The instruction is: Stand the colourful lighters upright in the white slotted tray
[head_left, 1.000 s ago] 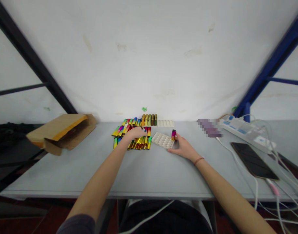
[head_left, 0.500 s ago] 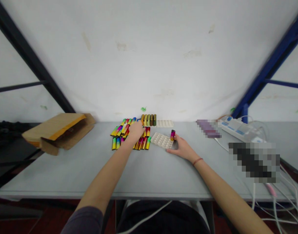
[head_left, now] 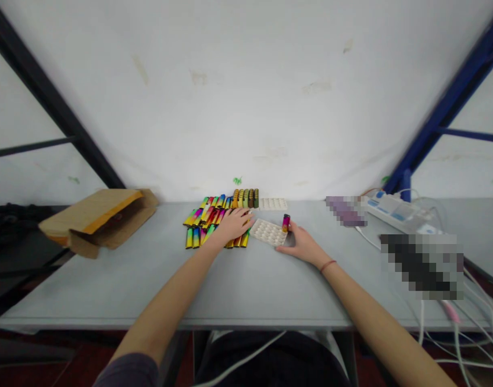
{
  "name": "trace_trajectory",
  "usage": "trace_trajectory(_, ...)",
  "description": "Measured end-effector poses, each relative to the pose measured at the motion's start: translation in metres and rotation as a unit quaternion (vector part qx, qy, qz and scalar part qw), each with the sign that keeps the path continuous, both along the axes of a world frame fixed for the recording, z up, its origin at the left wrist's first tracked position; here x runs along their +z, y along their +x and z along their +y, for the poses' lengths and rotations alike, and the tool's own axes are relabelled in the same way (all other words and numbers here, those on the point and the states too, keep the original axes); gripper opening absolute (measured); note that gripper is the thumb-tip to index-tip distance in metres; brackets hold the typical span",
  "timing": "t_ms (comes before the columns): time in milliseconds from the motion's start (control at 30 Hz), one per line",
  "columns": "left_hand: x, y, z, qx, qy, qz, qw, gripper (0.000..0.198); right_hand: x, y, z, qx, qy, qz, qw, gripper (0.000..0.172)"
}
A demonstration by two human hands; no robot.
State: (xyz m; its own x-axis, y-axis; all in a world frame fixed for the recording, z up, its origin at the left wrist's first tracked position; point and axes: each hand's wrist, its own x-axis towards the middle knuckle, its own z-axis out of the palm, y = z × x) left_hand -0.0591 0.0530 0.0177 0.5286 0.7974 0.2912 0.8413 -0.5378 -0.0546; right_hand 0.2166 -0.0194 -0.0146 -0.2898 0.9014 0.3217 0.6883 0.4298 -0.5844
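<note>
Over the right part of a pile of shiny multicoloured lighters [head_left: 197, 236], my left hand [head_left: 234, 223] is spread with its fingers apart. A white tray with rows of round hollows [head_left: 268, 231] lies just to its right. At that tray's right edge my right hand [head_left: 298, 242] has its thumb low and its fingers round an upright purple and gold lighter [head_left: 285, 223]. Behind the pile, rows of lighters stand upright [head_left: 245, 199], and a second white tray [head_left: 273, 204] lies beside them near the wall.
An open brown cardboard package [head_left: 97, 217] lies at the left. To the right are a blurred purple item [head_left: 345, 211], a white power strip [head_left: 395, 211], a blurred dark item [head_left: 419, 266] and white cables. The table's front edge [head_left: 270, 324] runs before me.
My left hand has moved a little right and toward me over the pile, and its fingers now show spread. My right hand has hardly moved.
</note>
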Motion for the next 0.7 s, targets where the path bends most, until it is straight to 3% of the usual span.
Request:
trace_trajectory(200, -0.007, -0.008, 0.004, 0.029, -0.004, -0.007, 1.000, 0.040, 0.000, 0.001, 0.000, 0.001, -0.001, 0.000, 1.000, 0.082)
trace_trajectory(700, -0.004, -0.017, -0.001, -0.025, -0.034, -0.020, 0.999, 0.036, 0.003, 0.001, -0.002, 0.001, -0.004, 0.002, 1.000, 0.078)
